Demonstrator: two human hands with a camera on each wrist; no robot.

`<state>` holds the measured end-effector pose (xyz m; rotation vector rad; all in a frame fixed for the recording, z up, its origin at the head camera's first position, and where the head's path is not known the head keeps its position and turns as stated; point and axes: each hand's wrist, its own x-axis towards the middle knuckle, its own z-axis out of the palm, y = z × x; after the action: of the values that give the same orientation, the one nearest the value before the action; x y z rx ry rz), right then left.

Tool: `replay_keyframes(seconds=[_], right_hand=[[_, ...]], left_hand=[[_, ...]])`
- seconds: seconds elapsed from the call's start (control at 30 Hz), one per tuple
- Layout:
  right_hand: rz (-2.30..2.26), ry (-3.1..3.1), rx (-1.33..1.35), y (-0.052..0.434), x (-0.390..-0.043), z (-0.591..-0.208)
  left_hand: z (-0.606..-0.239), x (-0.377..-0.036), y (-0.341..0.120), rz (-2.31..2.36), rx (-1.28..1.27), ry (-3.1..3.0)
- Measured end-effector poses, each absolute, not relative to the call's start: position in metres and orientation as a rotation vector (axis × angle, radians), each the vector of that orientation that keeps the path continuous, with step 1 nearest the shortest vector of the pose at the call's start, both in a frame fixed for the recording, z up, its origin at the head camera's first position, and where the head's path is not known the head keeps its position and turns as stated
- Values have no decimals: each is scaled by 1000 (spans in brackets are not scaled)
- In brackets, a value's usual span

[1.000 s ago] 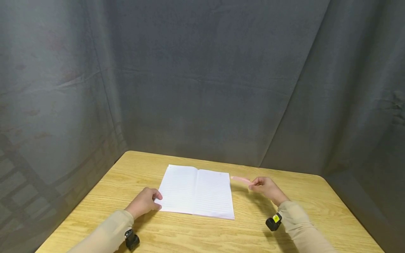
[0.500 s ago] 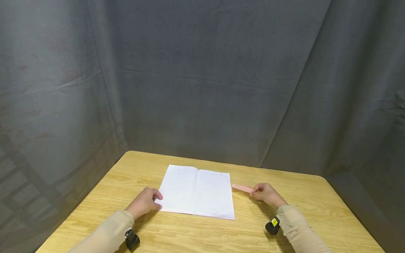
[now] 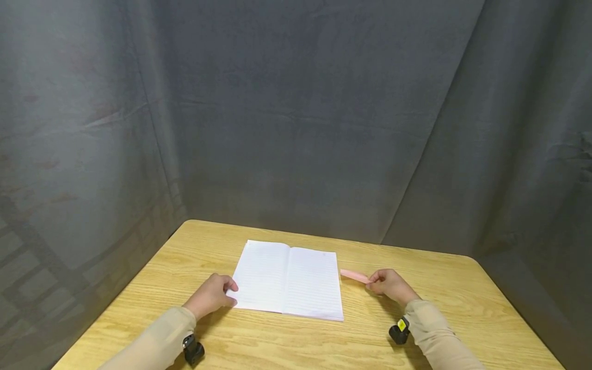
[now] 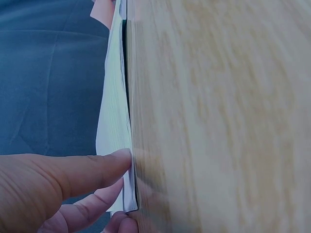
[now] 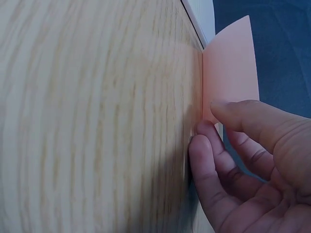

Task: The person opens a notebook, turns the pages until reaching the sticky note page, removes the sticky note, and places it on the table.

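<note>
An open notebook with white ruled pages lay flat at the lower centre of the head view, its spine running away from the person, on a tabletop of pale wood with a pronounced grain and rounded far corners. The left hand rested at the notebook's near left corner; the left wrist view showed the thumb on top of the page edge and fingers curled under it, so this grip held the corner of the notebook. The right hand lay right of centre, its grip narrow, thumb and fingertips pinching one end of a thin, flat pink paper strip. The strip lay just beside the notebook's right edge, low over the wood. A dark grey, creased fabric backdrop enclosed the tabletop on the far and side edges. Bare wood extended right of the strip and in front of the notebook.
</note>
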<state>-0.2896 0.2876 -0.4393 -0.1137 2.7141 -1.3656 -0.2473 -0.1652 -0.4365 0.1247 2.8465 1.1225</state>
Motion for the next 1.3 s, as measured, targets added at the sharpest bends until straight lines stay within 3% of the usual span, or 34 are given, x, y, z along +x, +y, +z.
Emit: replay_keyframes(seconds=[0.47, 1.3], right_hand=[[-1425, 2624, -219, 289, -288, -438], [-1393, 2644, -139, 287, -286, -435]], left_hand=[[-437, -248, -165, 1098, 118, 2862], [-434, -245, -165, 1129, 140, 2844]])
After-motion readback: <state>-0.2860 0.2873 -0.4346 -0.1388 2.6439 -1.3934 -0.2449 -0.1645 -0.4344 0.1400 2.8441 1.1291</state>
